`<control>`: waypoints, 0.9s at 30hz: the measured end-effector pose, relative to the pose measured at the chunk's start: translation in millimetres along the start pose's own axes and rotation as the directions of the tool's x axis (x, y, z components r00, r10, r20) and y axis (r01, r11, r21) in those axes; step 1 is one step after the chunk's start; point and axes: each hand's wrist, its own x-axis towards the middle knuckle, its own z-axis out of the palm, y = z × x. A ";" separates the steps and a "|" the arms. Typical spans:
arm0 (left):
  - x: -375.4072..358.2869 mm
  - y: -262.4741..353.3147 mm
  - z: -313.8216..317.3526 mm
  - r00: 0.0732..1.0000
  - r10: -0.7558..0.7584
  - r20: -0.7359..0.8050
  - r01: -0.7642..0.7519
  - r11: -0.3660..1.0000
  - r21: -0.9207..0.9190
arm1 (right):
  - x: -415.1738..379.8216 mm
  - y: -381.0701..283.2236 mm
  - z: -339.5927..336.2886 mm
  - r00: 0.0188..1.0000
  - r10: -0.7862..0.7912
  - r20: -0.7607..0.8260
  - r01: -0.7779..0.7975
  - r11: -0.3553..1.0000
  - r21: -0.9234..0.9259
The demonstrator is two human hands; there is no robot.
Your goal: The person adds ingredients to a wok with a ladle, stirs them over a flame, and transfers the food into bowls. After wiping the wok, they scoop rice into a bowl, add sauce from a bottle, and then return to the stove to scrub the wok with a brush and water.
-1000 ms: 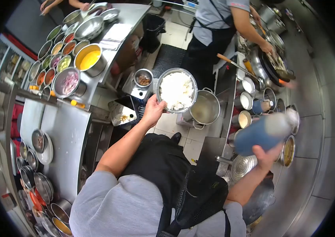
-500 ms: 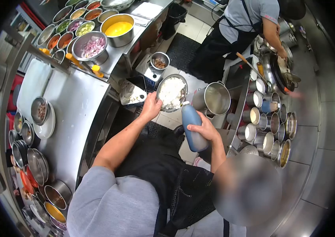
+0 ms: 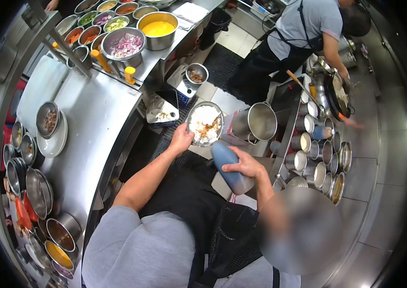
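Observation:
My left hand (image 3: pixel 182 139) grips the near left rim of a metal bowl (image 3: pixel 205 104). White rice (image 3: pixel 204 116) fills the bowl, with brown sauce streaked across its middle and lower right part. A blue squeeze bottle (image 3: pixel 226 163) is wrapped in my right hand (image 3: pixel 245 165), tilted with its top end pointing up and left, close to the bowl's lower edge. The bottle's nozzle cannot be made out.
At the left runs a steel counter (image 3: pixel 93 110) bearing bowls and a white plate (image 3: pixel 52 146). A large pot (image 3: pixel 262 105) stands right of the bowl. Containers line the right side, where a co-worker (image 3: pixel 304 29) handles a wok (image 3: pixel 330 93).
Brown sauce now lies on the rice, which was plain white before. The bottle has tilted further left and dropped slightly. The co-worker's wok has shifted, and the view has turned a little.

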 end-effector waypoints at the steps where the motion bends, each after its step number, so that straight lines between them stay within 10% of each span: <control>1: 0.5 -1.1 4.5 1.000 0.004 0.014 -0.004 1.000 0.001 | -2.7 -1.9 3.8 1.000 0.004 -0.013 -0.004 1.000 0.003; 8: 4.9 15.1 28.5 0.958 -0.212 0.192 0.275 0.870 -0.409 | -49.4 7.1 2.3 0.937 -0.158 -0.311 0.184 0.981 0.056; 13: 0.2 57.5 52.5 0.927 -0.261 0.268 0.354 0.845 -0.402 | -84.8 44.4 -14.6 0.723 -0.057 -0.688 0.406 0.841 0.357; 18: 8.5 51.6 65.4 0.944 -0.221 0.244 0.315 0.819 -0.480 | -125.2 71.1 -65.8 0.358 -0.003 -0.934 0.604 0.764 0.228; 27: -5.1 39.4 54.2 0.968 -0.196 -0.155 0.079 0.830 -0.552 | -169.7 217.3 -234.4 -0.194 0.011 -0.981 0.219 0.975 -0.032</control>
